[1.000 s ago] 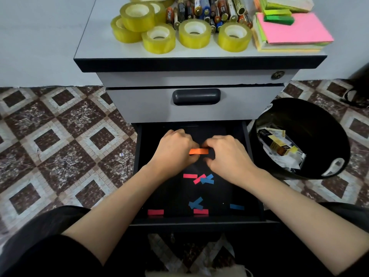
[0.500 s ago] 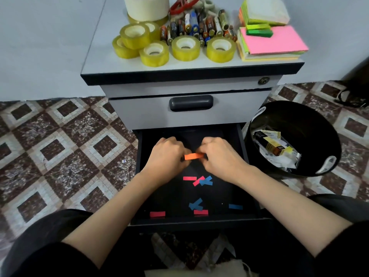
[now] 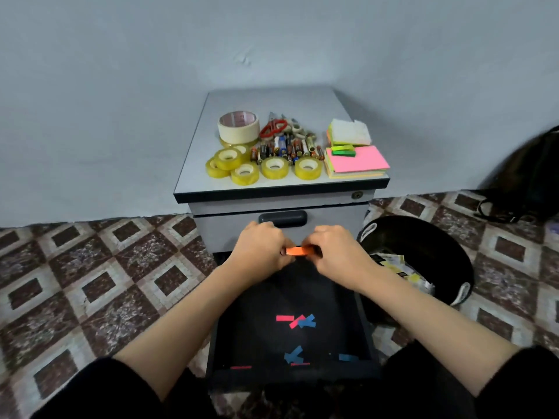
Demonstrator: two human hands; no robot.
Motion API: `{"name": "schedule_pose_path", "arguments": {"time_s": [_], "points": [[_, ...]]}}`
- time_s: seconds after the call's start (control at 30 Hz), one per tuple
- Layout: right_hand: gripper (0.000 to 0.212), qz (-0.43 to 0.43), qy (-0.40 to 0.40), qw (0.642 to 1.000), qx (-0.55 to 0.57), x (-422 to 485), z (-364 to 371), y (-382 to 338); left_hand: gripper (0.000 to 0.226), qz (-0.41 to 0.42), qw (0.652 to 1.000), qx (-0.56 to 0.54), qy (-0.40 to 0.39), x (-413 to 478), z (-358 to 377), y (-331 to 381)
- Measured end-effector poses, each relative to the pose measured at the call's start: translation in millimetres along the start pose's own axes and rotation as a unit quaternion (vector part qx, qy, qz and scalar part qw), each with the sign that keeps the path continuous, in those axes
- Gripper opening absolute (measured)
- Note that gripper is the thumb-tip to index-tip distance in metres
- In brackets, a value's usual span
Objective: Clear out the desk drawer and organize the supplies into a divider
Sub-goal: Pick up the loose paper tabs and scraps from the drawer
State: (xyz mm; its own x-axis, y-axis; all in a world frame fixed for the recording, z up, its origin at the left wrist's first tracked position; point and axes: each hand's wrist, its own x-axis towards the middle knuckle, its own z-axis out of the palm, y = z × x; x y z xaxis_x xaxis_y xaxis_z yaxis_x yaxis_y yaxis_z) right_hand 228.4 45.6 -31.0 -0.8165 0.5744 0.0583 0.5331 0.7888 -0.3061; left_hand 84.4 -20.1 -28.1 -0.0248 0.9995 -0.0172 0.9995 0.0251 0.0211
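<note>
You are pinching the small orange paper strip (image 3: 299,251) at both ends with your left hand (image 3: 262,250) and right hand (image 3: 339,253), fingers curled on it, over the 12 o'clock end of the open drawer (image 3: 248,331), so try moving it gently without tearing.

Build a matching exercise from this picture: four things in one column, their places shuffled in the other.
Things:
1. orange paper strip
2. masking tape roll
3. pink sticky notes
4. black bin

Places:
A. on the floor, right of the cabinet
B. pinched between left hand and right hand
C. cabinet top, front right corner
D. cabinet top, left part

Pairs: 1-B, 2-D, 3-C, 4-A.
</note>
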Motion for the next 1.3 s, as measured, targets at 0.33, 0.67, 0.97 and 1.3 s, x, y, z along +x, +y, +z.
{"name": "schedule_pose_path", "arguments": {"time_s": [0.33,0.67,0.97,1.3], "points": [[0.026,0.014,0.017,0.999,-0.041,15.9,-67.3,10.0,0.026,-0.003,0.997,-0.057,0.054,29.3,-65.1,8.7],[0.026,0.049,0.060,0.997,-0.009,48.6,-105.8,54.2,0.059,-0.026,0.982,-0.183,0.027,65.6,-70.2,-8.6],[0.030,0.121,0.077,0.989,-0.040,96.3,-105.9,102.7,0.051,-0.037,0.992,-0.120,0.011,73.6,-41.1,-30.2],[0.025,0.108,0.086,0.989,-0.054,108.1,-101.6,113.0,0.043,-0.034,0.989,-0.139,0.029,77.7,-37.3,-37.0]]}}
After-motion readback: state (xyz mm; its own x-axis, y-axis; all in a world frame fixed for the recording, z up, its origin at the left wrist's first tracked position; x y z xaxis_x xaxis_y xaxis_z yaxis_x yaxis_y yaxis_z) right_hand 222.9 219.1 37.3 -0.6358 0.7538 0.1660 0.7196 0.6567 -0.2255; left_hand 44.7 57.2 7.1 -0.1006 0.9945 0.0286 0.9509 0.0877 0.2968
